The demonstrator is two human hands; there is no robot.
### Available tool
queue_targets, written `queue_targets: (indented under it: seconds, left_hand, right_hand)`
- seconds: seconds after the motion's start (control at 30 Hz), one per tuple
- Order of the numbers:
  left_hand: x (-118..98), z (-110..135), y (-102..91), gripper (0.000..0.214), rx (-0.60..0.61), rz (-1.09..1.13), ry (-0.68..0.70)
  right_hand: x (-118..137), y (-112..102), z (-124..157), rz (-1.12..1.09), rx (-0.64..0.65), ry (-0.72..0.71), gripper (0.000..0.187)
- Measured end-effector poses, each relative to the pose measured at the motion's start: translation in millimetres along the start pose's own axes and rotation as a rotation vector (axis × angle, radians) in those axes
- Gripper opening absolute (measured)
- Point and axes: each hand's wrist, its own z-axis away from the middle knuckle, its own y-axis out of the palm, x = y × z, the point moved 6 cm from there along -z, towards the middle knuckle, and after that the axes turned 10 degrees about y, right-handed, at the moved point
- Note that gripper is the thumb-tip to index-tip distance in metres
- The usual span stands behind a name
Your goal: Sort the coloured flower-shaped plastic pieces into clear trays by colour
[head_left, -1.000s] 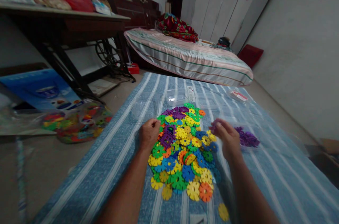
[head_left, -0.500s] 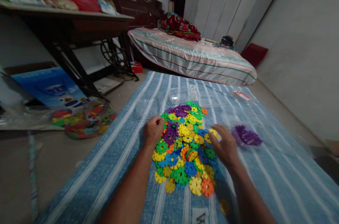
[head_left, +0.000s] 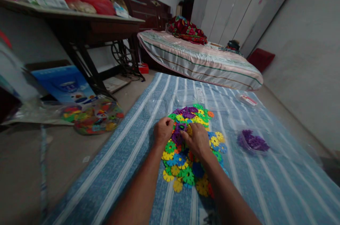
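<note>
A pile of flat notched plastic discs (head_left: pixel 187 175) in yellow, green, blue, orange and purple lies on a blue striped cloth. At the pile's left edge, my left hand (head_left: pixel 163 132) is closed with fingers curled; what it holds, if anything, is hidden. Right beside it is a cluster of purple discs (head_left: pixel 177 135). My right hand (head_left: pixel 197 140) reaches over the middle of the pile, thumb and fingers apart, above the purple and yellow discs. A clear plastic box (head_left: pixel 265 152) with purple discs inside stands to the right.
Clear plastic containers (head_left: pixel 186 95) lie behind the pile, and a small red-and-white packet (head_left: pixel 248 100) sits at the far right. The striped cloth (head_left: pixel 111 168) stretches around the pile. Bags of colourful pieces (head_left: pixel 98 125) rest on the floor at left, near a sewing-machine table (head_left: pixel 87 23).
My right hand has moved left from the pile's right side to its middle, close to my left hand. My left hand stays at the pile's left edge. The camera view has shifted slightly.
</note>
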Motion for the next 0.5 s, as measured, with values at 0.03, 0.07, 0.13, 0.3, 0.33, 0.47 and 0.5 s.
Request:
queue_targets:
  seconds: [0.03, 0.07, 0.13, 0.3, 0.33, 0.47, 0.5]
  left_hand:
    - [-1.1, 0.3, -0.2, 0.019, -0.002, 0.003, 0.005]
    - [-2.3, 0.5, -0.3, 0.019, -0.002, 0.005, 0.010]
    - [-4.4, 0.7, -0.3, 0.018, 0.004, 0.006, 0.014]
    - [-7.0, 0.7, 0.7, 0.015, 0.009, 0.001, 0.018]
    - [-6.7, 0.7, 1.3, 0.015, 0.010, -0.002, 0.015]
    - [-5.4, 1.4, 3.1, 0.014, 0.011, -0.013, 0.002]
    - [-5.6, 1.6, 3.3, 0.014, 0.012, -0.012, 0.004]
  right_hand:
    - [-0.3, 2.1, -3.4, 0.001, -0.001, 0.017, 0.026]
    - [-0.9, 4.3, -6.9, -0.008, 0.002, 0.029, 0.024]
    - [-2.3, 8.0, -13.1, -0.069, 0.004, 0.039, 0.017]
    - [-12.1, 9.8, -15.8, -0.371, -0.004, 0.133, 0.010]
    - [-15.1, 8.5, -14.0, -0.439, -0.003, 0.169, 0.011]
    - [-27.3, -7.3, -4.9, -0.641, -0.028, 0.272, 0.018]
    - [-31.0, -13.5, -2.8, -0.666, -0.041, 0.285, 0.020]
